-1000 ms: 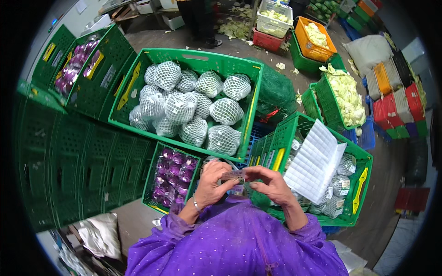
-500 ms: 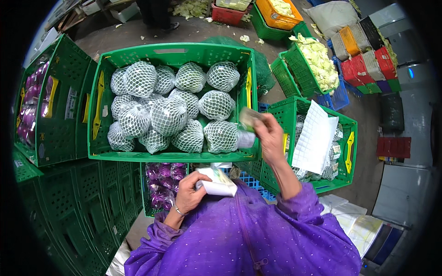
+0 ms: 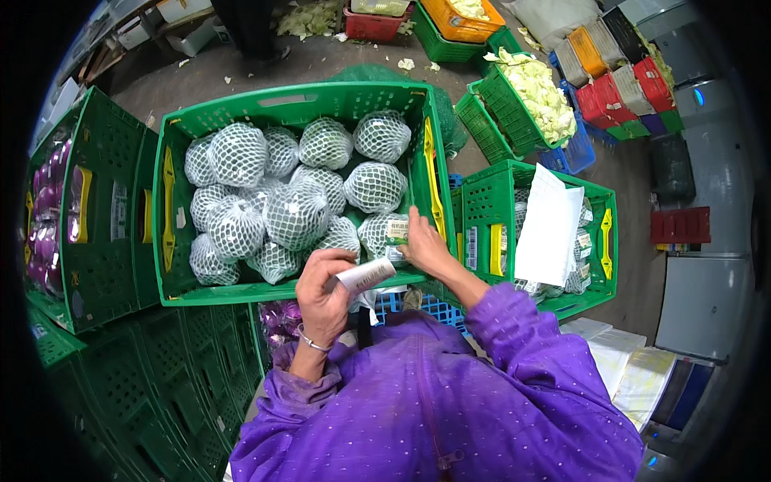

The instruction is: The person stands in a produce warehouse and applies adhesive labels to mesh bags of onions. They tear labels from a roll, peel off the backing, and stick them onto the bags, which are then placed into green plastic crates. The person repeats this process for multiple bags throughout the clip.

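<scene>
My left hand [image 3: 324, 296] is closed on a curled strip of white labels [image 3: 366, 275] above the near edge of a green crate [image 3: 293, 294]. Inside this crate lie several round vegetables, each wrapped in white foam netting. A printed label [image 3: 397, 232] lies against the netted vegetable [image 3: 372, 234] at the near right. My right hand [image 3: 427, 247] is at that vegetable's right side, its fingers apart and touching the label's edge. What the vegetables are is hidden by the netting.
To the right, another green crate [image 3: 474, 201] holds netted vegetables under a white sheet [image 3: 548, 229]. Crates of purple vegetables [image 3: 48, 217] stand at the left. Beyond are baskets of pale leaves [image 3: 536, 100] and stacked coloured crates [image 3: 630, 88]. A person's dark legs [image 3: 243, 28] show at the far side.
My right hand has brought the label left and down onto the netted vegetable. My left hand has risen with the label strip to the crate's near edge.
</scene>
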A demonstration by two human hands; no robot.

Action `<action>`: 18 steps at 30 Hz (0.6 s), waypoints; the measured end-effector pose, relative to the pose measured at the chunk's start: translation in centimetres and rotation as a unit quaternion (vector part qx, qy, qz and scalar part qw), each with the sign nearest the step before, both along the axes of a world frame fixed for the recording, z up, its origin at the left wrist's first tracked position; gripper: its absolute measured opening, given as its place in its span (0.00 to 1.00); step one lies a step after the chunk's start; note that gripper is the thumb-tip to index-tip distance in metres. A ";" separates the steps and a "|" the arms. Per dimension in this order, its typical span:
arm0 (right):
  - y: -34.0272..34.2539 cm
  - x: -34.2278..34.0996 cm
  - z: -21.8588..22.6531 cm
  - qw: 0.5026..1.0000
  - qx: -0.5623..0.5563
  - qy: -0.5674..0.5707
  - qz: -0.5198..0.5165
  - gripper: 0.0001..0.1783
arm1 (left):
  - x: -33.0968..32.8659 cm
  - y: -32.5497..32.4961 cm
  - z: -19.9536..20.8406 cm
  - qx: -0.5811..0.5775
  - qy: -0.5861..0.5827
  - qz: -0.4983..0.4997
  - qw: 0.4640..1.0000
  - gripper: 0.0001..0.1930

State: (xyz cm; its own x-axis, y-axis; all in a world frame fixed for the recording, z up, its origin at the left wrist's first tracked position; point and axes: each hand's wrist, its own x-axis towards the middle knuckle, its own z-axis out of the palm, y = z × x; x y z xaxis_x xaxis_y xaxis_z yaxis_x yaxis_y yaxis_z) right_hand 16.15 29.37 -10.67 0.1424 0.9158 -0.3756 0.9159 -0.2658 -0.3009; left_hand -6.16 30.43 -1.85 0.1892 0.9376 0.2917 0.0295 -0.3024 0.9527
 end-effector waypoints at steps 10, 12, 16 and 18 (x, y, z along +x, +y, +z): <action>1.3 -2.3 12.1 0.755 -0.099 0.645 -0.055 0.26 | 0.8 1.7 -3.3 -0.281 -0.147 0.003 0.948 0.04; 1.6 -2.3 12.1 0.695 -0.053 0.714 -0.069 0.30 | 1.0 2.5 -2.1 -0.212 -0.137 -0.004 0.968 0.05; 1.8 -3.8 11.3 0.766 -0.020 0.642 0.020 0.33 | 1.2 4.1 0.4 -0.129 -0.184 -0.016 0.974 0.12; 2.2 -3.7 10.4 0.787 -0.048 0.612 0.063 0.21 | 0.3 5.3 1.7 -0.075 -0.155 0.008 0.985 0.12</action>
State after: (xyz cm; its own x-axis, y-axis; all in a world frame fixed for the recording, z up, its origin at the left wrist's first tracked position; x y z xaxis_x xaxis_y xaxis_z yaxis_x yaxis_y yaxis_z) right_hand 12.42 31.60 -0.27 -0.4698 0.8522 -0.2301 -0.0222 -0.2720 -0.9620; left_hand -5.82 35.74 -0.14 0.0978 0.9766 0.1917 -0.2656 -0.1601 0.9507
